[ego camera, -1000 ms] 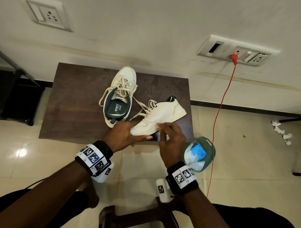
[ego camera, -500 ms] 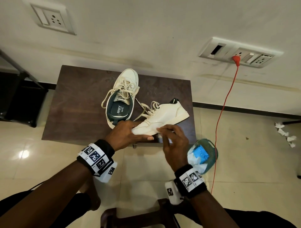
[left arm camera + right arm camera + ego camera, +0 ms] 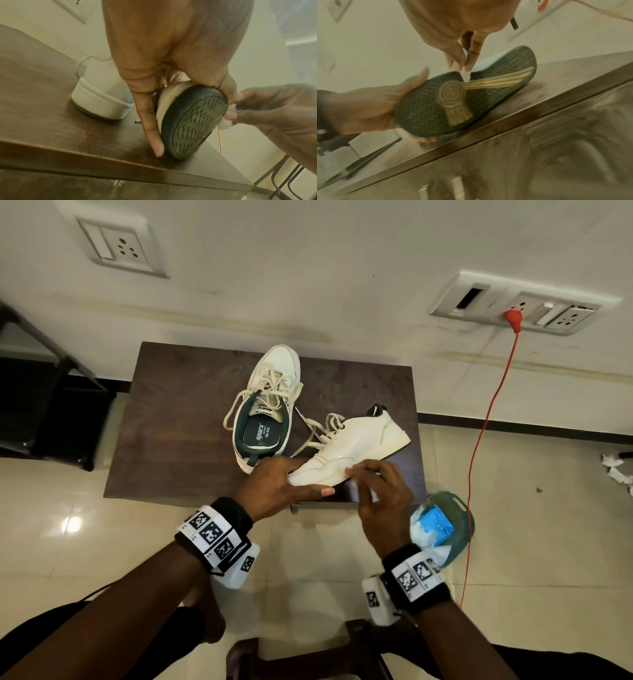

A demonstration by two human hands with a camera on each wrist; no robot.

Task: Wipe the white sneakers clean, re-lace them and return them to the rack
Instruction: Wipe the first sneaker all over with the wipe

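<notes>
Lying sideways, white sneaker point(image 3: 349, 451) (dark sole)

Dark brown table point(image 3: 178, 419) at centre frame, against the wall. Red cable point(image 3: 486, 422) plugged into wall socket panel point(image 3: 513, 302), upper right. Second socket point(image 3: 116, 246) upper left. Green basket point(image 3: 459, 518) on the floor, lower right.

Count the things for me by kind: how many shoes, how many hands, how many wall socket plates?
Shoes: 2, upright sneaker, tipped sneaker
Hands: 2, left hand, right hand
Wall socket plates: 2, left plate, right plate
Total: 6
</notes>
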